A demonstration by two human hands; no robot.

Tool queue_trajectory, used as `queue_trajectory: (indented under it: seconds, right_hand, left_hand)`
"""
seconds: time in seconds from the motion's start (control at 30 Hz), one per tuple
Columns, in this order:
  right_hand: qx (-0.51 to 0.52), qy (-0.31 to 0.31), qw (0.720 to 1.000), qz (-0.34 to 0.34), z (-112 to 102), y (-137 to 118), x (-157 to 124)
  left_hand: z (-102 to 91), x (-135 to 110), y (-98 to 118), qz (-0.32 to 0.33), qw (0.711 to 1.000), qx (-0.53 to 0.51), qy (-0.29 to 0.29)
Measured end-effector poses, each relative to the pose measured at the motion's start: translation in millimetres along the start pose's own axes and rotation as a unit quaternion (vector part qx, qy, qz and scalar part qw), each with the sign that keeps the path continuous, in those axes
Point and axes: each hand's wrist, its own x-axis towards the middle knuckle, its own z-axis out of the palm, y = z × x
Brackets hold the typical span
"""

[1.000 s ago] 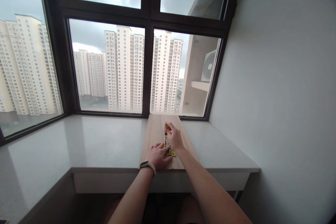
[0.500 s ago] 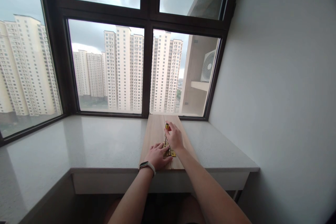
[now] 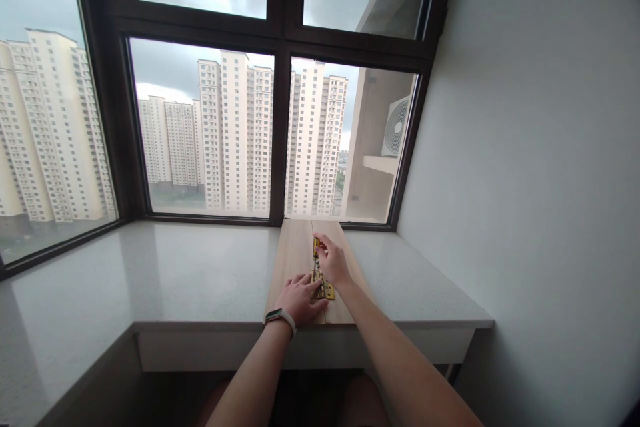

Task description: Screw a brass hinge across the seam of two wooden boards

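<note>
A gold-coloured hinge [image 3: 330, 291] lies across the seam between two pale wooden boards [image 3: 295, 250]. My left hand [image 3: 299, 299] rests on it with fingers spread, covering part of its left leaf, and the thumb stretches over the near side of the boards. Above the hinge, my right hand [image 3: 334, 267] grips the yellow-and-black handle of a screwdriver [image 3: 316, 245]. The screwdriver stands nearly upright, its shaft running down to the hinge's far left part. Whether a screw sits under the tip is too small to tell.
The boards lie on a white windowsill counter [image 3: 210, 273], reaching from its front edge to the dark window frame [image 3: 281, 147]. A white wall [image 3: 530, 147] rises at the right. My left wrist wears a watch [image 3: 281, 317].
My right hand has shifted slightly, and its fingers have turned on the screwdriver handle, which now shows a different side. My left hand has stayed in place on the hinge.
</note>
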Motion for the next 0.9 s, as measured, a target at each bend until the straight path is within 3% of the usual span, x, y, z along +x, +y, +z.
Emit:
queue_trajectory:
  seconds: [0.6,0.9]
  right_hand:
    - [-0.138,0.045,0.989,-0.005,8.2,-1.4,-3.8]
    - [-0.022,-0.027,0.999,-0.004,1.2,-6.8,0.4]
  left_hand:
    - [1.3,-1.1,-0.4,0.006,1.000,0.004,0.005]
    - [-0.2,-0.8,0.3,0.004,1.000,0.003,0.000]
